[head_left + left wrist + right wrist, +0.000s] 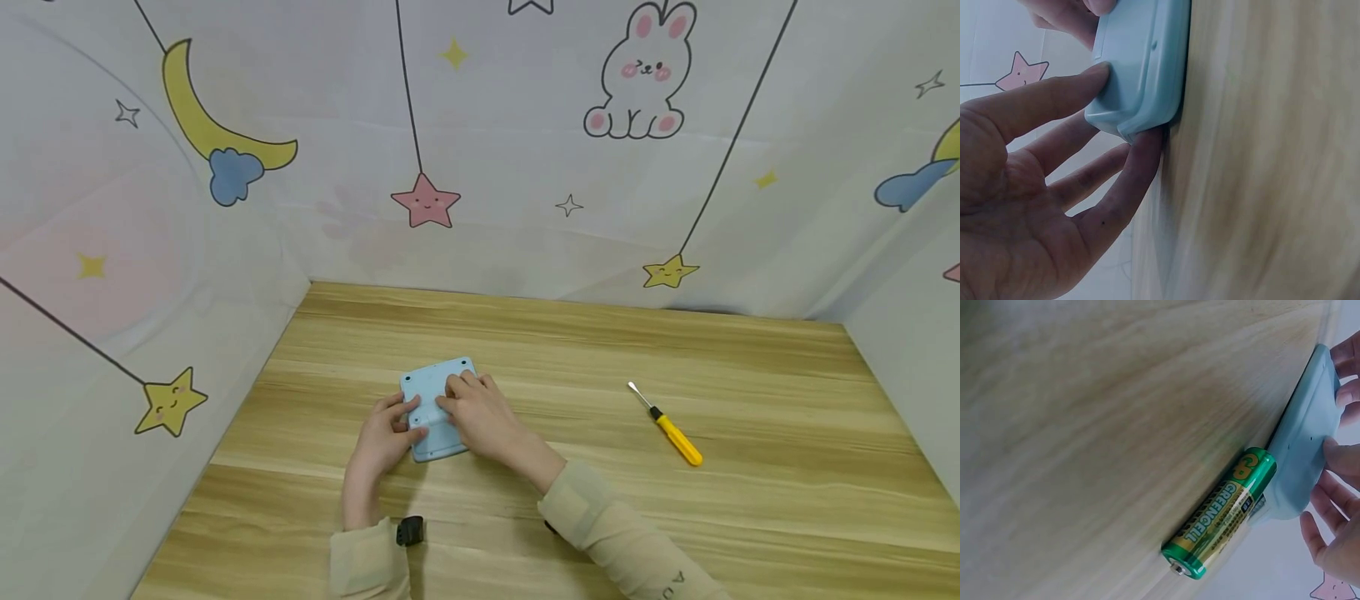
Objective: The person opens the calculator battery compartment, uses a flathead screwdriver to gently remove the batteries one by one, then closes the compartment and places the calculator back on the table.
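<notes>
A light blue calculator (430, 383) lies on the table with its screwed back facing up. My left hand (382, 437) holds it by the left edge, thumb and fingers spread. In the left wrist view, one finger (1147, 147) of that hand sits low against the rim and another on the back. My right hand (480, 417) grips from the right, its thumb on the back and its fingers bent; the exact contact is partly hidden. A green and gold GP battery (1222, 512) lies beside the calculator in the right wrist view, out of sight in the head view.
To the right, a screwdriver (675, 437) with a yellow handle lies on the wood-grain table (750, 367). White cloth walls (525, 167) printed with stars, a moon and a rabbit stand at the back and both sides.
</notes>
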`<state>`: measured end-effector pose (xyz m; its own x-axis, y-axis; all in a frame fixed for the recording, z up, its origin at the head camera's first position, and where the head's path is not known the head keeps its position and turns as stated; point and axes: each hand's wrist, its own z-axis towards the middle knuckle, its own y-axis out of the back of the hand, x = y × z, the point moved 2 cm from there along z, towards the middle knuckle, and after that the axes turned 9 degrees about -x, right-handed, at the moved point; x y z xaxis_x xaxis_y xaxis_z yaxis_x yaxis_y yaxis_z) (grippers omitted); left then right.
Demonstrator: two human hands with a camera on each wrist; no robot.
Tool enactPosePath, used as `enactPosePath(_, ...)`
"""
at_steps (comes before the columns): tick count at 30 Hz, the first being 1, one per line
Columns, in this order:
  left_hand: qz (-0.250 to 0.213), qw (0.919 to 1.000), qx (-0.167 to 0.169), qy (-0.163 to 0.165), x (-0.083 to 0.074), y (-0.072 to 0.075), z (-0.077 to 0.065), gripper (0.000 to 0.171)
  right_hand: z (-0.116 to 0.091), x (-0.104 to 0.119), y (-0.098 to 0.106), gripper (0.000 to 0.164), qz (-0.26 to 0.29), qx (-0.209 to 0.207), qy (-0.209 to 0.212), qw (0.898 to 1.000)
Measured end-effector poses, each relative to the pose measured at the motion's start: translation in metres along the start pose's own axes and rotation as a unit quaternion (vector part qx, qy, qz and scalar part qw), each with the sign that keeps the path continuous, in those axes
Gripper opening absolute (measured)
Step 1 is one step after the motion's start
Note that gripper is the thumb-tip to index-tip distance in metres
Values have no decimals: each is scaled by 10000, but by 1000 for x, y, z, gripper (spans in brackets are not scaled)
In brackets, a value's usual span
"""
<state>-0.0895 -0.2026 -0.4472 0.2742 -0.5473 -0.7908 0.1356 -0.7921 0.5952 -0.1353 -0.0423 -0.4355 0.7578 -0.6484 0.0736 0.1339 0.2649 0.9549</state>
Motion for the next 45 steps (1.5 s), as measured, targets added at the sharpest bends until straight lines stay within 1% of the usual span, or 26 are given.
enactPosePath(10,3,10000,20,-32,-1,0,0,52,-3,-1,0,35,-27,127,-45,9999)
enactPosePath(12,-9,10000,26,-35,-1,0,-1,52,-5,-1,0,40,-19,258,-44,9997)
enactPosePath(14,-11,10000,22,-53,-1,0,-1,51,-6,-2,1,45,93,491,-64,9987)
enactPosePath(17,12,10000,0,-82,-1,0,-2,52,-9,-5,1,55,570,897,-208,9941)
enactPosePath(19,28,9999,-23,-116,-1,0,-3,52,-11,-8,1,57,1063,1119,-405,9872)
enactPosePath(22,41,9999,-35,-128,0,0,-3,52,-14,-13,0,59,1691,1246,-650,9755)
enactPosePath(24,37,9999,-45,-125,0,-1,-4,52,-16,-17,-1,58,1892,1225,-672,9720)
enactPosePath(28,17,9999,-38,-121,1,-2,-4,52,-19,-25,-3,57,2050,1050,-485,9719)
enactPosePath(30,17,9998,-25,-187,1,-2,-4,53,-20,-29,-2,55,2152,979,-456,9706)
enactPosePath(33,-39,9996,66,-275,1,-1,-4,56,-21,-36,0,53,2354,952,-553,9656)
enactPosePath(36,-87,9989,208,-419,3,0,-4,60,-22,-41,1,48,2568,1016,-742,9583)
enactPosePath(38,-143,9984,320,-454,4,0,-4,62,-23,-45,1,47,2691,1066,-828,9536)
enactPosePath(40,-186,9979,386,-477,5,1,-4,63,-24,-48,0,47,2737,1107,-856,9516)
enactPosePath(42,-253,9977,425,-463,6,0,-4,61,-25,-50,-1,49,2688,1135,-836,9528)
enactPosePath(45,-352,9975,453,-411,6,-1,-4,59,-25,-52,-1,53,2474,1196,-753,9586)
